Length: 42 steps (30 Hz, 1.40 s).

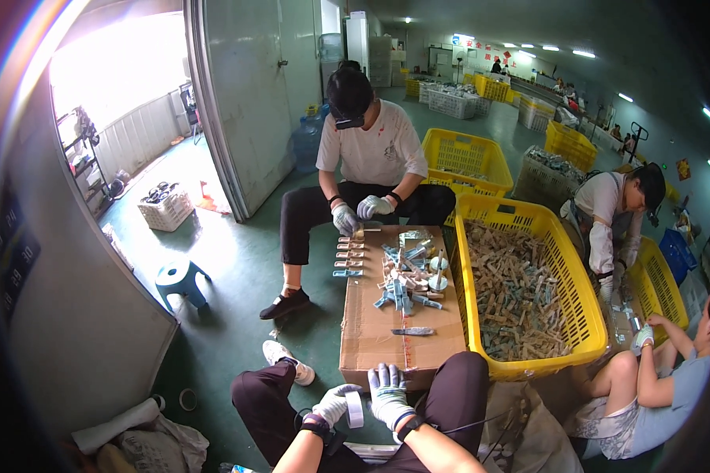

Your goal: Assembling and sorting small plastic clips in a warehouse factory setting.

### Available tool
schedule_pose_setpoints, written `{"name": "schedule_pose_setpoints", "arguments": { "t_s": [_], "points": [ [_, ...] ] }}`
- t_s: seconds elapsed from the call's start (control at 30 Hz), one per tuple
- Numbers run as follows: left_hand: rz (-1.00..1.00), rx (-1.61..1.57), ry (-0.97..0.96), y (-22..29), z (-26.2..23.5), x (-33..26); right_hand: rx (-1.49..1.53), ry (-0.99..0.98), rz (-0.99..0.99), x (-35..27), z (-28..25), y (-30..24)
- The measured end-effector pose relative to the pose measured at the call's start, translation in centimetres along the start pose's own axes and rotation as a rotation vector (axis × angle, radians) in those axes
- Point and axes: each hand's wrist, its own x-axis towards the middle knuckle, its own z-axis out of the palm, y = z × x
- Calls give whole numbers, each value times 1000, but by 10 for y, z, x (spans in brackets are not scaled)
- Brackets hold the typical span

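Observation:
My left hand [334,404], in a white glove, is closed on a roll of white tape [355,410] just off the near edge of a cardboard box [371,331]. Beside it my right hand [389,396], also gloved, reaches its spread fingers to the box's near edge. A silver, blade-shaped piece [412,331] lies farther up on the box top. Behind that is a heap of blue and beige clip-like pieces [402,293]. Several similar pieces [349,263] stand in a row along the left side. Round pale discs [438,282] sit at the heap's right.
Across the box a seated person's gloved hands [359,214] work at its far edge. A yellow crate [472,315] full of clip-like pieces stands close on the right; two more people sit beyond it. A blue stool [180,284] and a white roll [118,424] are on the left.

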Motion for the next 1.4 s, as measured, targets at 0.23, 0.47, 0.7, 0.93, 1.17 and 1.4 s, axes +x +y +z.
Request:
{"name": "schedule_pose_setpoints", "arguments": {
  "t_s": [0.23,0.47,0.7,0.93,1.17,1.4],
  "points": [
    [-7,-7,3,-1,-1,3,-28,32,-6,3,2,1],
    [-22,-14,16,-1,0,4,14,37,-6,1,4,2],
    [2,-10,12,-4,-3,3,-79,4,-8,3,11,0],
    [-16,-21,32,-4,-3,6,-53,-16,1,3,7,0],
    [-19,-63,20,-5,-1,6,-9,12,-1,1,10,2],
    [-22,-163,7,-7,-2,9,-79,25,5,1,19,4]
  ]
}}
